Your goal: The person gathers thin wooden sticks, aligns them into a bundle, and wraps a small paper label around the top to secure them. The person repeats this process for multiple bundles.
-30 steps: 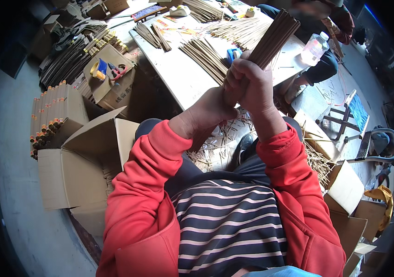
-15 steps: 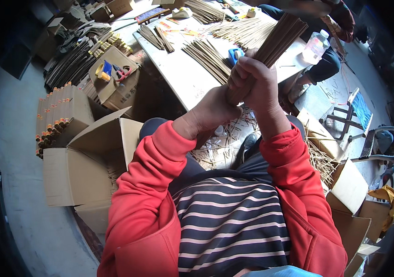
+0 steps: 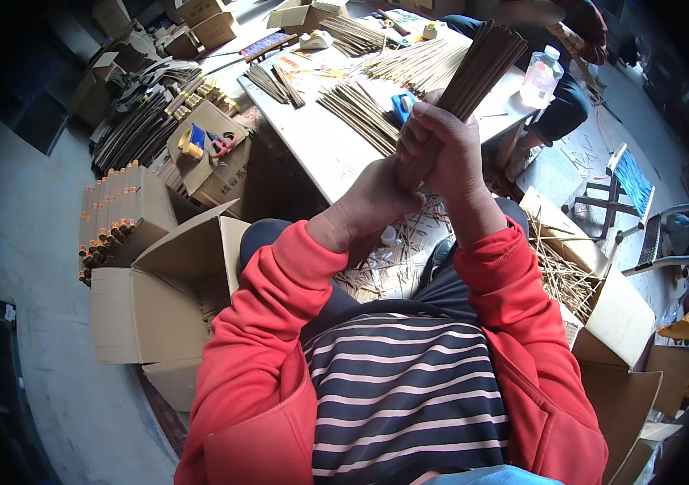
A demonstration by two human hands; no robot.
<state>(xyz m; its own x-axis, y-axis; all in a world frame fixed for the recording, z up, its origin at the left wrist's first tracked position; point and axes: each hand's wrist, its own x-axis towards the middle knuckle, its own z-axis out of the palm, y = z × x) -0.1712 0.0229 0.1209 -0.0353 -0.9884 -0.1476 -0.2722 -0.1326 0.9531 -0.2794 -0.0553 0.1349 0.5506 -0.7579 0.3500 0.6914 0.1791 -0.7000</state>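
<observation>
A thick bundle of thin brown sticks (image 3: 483, 71) is held slanting up and to the right above the table's near edge. My right hand (image 3: 449, 149) is closed around its lower half, fingers wrapped over the sticks. Just below, my left hand (image 3: 372, 194) is closed about the bottom end, which its palm and fingers mostly hide. The upper ends of the sticks stand free and slightly uneven. Behind my hands, more loose brown sticks (image 3: 356, 113) lie in a row on the white table (image 3: 300, 133), next to a blue tape dispenser (image 3: 402, 107).
An open cardboard box (image 3: 114, 311) stands at my left, near banded stick bundles (image 3: 110, 206). Scissors (image 3: 221, 144) lie on a closed carton. Another box (image 3: 623, 315) with loose sticks is at my right. A clear bottle (image 3: 541, 77) stands by a seated person (image 3: 575, 113).
My view has turned slightly, so the surroundings sit a little differently. Both hands keep their grip, and the bundle's upper end has shifted slightly left.
</observation>
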